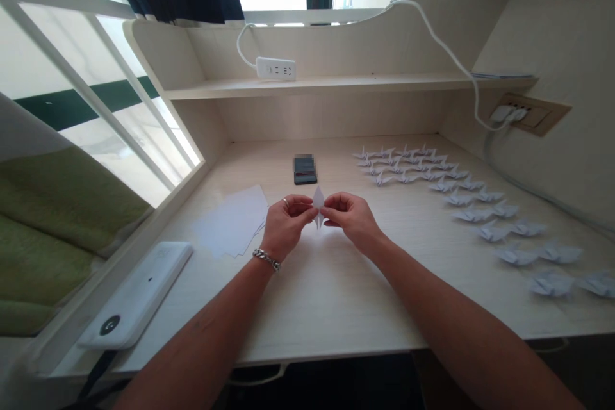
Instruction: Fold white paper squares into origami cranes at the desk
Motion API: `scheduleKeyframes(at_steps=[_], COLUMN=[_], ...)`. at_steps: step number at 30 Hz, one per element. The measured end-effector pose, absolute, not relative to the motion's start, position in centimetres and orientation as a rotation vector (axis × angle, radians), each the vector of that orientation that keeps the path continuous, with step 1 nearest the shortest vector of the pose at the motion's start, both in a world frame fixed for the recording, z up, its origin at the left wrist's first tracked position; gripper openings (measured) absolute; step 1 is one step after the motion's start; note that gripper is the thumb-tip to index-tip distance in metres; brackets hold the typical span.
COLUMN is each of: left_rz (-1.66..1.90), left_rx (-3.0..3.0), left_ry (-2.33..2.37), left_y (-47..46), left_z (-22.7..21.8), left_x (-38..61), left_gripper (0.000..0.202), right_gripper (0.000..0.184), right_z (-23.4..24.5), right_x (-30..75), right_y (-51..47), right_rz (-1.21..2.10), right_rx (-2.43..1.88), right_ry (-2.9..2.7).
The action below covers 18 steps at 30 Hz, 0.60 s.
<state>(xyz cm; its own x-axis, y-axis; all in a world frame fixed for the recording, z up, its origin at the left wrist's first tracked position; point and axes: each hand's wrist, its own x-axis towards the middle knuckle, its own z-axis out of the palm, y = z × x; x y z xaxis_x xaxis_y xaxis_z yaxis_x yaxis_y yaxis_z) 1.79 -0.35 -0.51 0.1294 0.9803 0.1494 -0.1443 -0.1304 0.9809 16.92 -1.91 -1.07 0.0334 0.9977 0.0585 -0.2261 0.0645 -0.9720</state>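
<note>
Between my two hands, a narrow diamond of folded white paper (pixel 318 197) stands upright over the middle of the desk. My left hand (pixel 287 219) pinches its left side between thumb and fingers; a ring and a chain bracelet are on that hand and wrist. From the other side, my right hand (pixel 352 214) pinches the right edge. The fingertips hide part of the folds. Left of my left hand lies a loose stack of white paper sheets (pixel 230 221). Off to the right, several folded paper cranes (pixel 444 186) stand in rows.
A dark phone (pixel 305 170) lies just beyond my hands. On the left edge of the desk (pixel 331 307) is a long white device (pixel 139 295) with a dark cable. A power strip (pixel 275 68) sits on the back shelf (pixel 336 84); a white cord hangs to the wall socket (pixel 535 114).
</note>
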Motion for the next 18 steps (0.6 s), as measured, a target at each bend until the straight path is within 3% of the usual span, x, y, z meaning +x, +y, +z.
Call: scheduleKeyframes(at_steps=[7,18], left_rz=[1.282,1.181], left_rx=[1.339,1.258], left_ry=[0.847,0.915], left_y=[-0.23,-0.52], left_z=[-0.78,0.17], left_x=[2.24,1.92], left_gripper=[0.033,0.03], right_gripper=[0.034,0.031], right_z=[-0.67,-0.67], right_x=[17.12,17.59], right_y=[-1.97,-1.63], right_rz=[1.163,1.312], right_rx=[-1.03,-1.036], right_ry=[-1.098,-1.083])
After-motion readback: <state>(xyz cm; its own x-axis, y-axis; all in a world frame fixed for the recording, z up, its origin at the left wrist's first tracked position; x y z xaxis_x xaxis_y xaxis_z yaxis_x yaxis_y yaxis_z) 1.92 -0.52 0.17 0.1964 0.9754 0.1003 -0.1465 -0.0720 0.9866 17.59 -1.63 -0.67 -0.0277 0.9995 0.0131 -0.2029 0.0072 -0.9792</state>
